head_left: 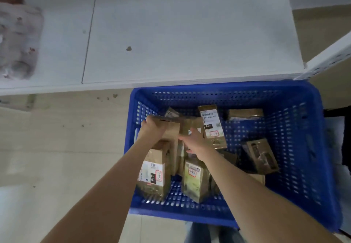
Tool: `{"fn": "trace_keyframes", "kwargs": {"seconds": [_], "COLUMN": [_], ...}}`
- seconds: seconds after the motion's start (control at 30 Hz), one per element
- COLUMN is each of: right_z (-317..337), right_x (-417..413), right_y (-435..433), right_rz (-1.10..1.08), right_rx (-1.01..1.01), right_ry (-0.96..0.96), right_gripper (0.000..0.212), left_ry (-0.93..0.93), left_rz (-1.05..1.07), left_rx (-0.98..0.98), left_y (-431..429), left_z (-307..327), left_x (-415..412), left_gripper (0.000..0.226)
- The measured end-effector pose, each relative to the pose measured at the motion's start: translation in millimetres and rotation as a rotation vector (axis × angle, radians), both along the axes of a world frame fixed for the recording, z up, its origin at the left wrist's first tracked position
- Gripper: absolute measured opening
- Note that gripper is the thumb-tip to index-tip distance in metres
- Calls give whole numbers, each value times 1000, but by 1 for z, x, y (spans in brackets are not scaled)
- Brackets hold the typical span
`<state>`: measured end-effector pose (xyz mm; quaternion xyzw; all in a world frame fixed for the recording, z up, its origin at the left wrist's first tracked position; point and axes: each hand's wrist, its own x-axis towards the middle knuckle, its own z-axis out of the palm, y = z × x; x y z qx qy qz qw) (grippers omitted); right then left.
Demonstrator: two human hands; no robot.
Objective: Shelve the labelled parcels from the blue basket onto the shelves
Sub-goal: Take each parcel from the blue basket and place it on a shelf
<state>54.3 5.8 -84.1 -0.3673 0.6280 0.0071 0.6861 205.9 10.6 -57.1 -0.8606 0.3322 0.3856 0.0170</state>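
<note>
The blue basket point(296, 128) stands on the floor below me and holds several brown cardboard parcels with white labels. My left hand point(152, 126) grips the top of an upright brown parcel point(171, 134) near the basket's left wall. My right hand point(195, 142) reaches in beside it, fingers curled on the edge of a parcel point(190, 125) in the middle. A labelled parcel point(211, 126) leans just right of that hand. Two more labelled parcels stand in front, one at the left point(153, 174) and one at the right point(195, 180). The white shelf point(180, 33) lies just beyond the basket.
A clear plastic-wrapped package point(18, 39) lies blurred on the shelf's far left. A white perforated shelf upright point(330, 58) rises at the right. Beige tiled floor point(57, 147) spreads left of the basket. A dark object point(341, 134) sits right of the basket.
</note>
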Motion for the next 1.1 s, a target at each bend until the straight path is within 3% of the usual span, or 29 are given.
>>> {"fn": "trace_keyframes", "kwargs": {"seconds": [0.1, 0.2, 0.33, 0.5, 0.6, 0.7, 0.8, 0.87, 0.93, 1.1], "right_z": [-21, -22, 7, 81, 128, 179, 232, 264, 295, 372], "right_x": [11, 8, -9, -35, -58, -77, -88, -96, -107, -125], "right_y": [-4, -9, -10, -12, -1, 9, 19, 24, 26, 12], "right_rz": [-87, -201, -525, -819, -813, -765, -725, -680, -643, -517], "right_rx": [116, 178, 229, 264, 275, 319, 314, 262, 248, 136], "right_ry": [-86, -155, -261, -229, -205, -313, -382, -396, -444, -386], "right_gripper": [64, 67, 61, 27, 19, 16, 38, 55, 60, 38], "left_ry": [82, 116, 180, 290, 304, 357, 474, 500, 520, 631], "left_rz": [142, 196, 267, 426, 423, 433, 460, 361, 258, 189], "left_rx": [6, -9, -124, -303, -286, -217, -155, -139, -157, -208], "left_y": [-7, -12, -23, -26, -13, 6, 19, 24, 27, 28], "left_z": [-27, -29, 12, 90, 137, 183, 231, 263, 296, 380], "left_x": [4, 2, -14, -42, -56, -63, -69, -73, -73, -68], "left_gripper": [81, 81, 65, 44, 36, 30, 32, 14, 11, 22]}}
